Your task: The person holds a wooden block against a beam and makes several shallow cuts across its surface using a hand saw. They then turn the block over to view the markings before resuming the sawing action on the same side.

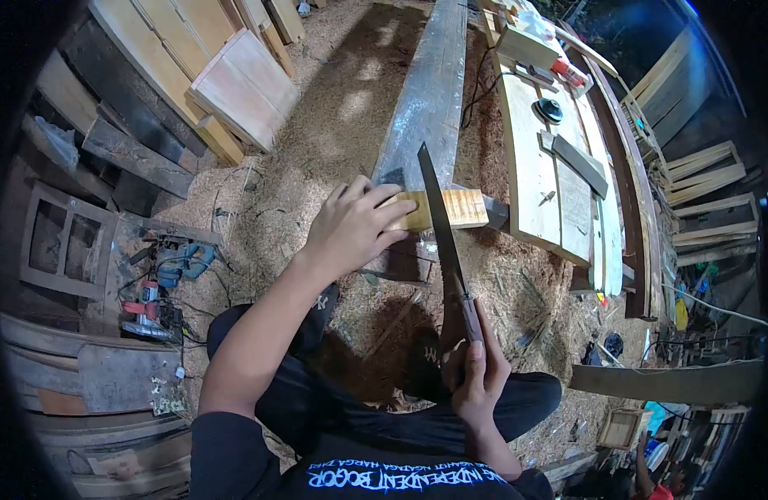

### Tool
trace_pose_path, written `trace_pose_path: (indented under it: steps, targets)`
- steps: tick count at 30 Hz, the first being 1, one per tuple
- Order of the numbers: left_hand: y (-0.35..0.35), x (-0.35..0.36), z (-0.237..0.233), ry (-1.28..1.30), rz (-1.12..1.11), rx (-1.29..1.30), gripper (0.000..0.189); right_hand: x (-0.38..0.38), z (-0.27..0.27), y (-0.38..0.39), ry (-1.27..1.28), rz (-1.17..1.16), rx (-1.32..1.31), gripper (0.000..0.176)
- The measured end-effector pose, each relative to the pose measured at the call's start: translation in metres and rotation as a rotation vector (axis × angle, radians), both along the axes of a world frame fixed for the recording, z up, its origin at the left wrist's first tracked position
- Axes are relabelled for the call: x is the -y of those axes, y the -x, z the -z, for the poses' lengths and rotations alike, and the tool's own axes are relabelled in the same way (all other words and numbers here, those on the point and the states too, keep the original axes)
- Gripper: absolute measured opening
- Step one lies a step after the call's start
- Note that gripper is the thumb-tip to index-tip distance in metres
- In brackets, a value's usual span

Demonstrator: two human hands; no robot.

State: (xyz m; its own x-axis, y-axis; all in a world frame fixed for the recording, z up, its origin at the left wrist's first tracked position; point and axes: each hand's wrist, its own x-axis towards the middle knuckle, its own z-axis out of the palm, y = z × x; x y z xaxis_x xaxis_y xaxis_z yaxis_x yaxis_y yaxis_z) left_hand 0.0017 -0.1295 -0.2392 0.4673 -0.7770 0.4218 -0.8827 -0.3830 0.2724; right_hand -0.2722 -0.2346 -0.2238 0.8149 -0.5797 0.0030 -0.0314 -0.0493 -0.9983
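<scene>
My left hand (pixel 350 223) grips a short wood block (pixel 467 208), its fingers laid over the top and near side. The block rests across the near end of a long grey plank bench (pixel 425 92). In my right hand (pixel 480 377) is a handsaw (pixel 439 218), held by its handle close above my lap. The dark blade points away from me and crosses over the block to the right of my left fingers, its tip reaching over the bench.
To the right, a pale wood slab (pixel 534 158) carries a hammer (pixel 574 164), a black round tool (pixel 548 110) and a red bottle (pixel 571 73). Blue and red power tools (pixel 180 265) lie at left. Boards (pixel 246 87) lean behind. Another person (pixel 675 482) is at lower right.
</scene>
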Motion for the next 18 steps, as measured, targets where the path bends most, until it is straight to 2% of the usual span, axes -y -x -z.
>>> trace_pose_path:
  steps: [5,7,12,14,18]
  targets:
    - [0.002,0.0,0.001,-0.02,-0.001,0.029,0.036,-0.002,0.009,0.009,0.015,0.0,0.048,0.064]
    - [-0.002,0.0,0.0,-0.013,0.017,0.025,0.034,-0.007,0.019,0.012,0.165,0.01,0.022,0.064]
    - [-0.008,-0.003,0.005,0.004,0.094,0.066,0.028,-0.006,0.014,-0.003,0.218,0.017,-0.002,0.064]
    - [-0.005,-0.002,0.004,0.008,0.083,0.051,0.028,-0.007,0.002,-0.016,0.008,0.053,0.008,0.064]
    - [-0.001,-0.001,0.001,0.077,0.047,0.049,0.025,-0.009,0.005,-0.008,-0.025,0.007,0.027,0.057]
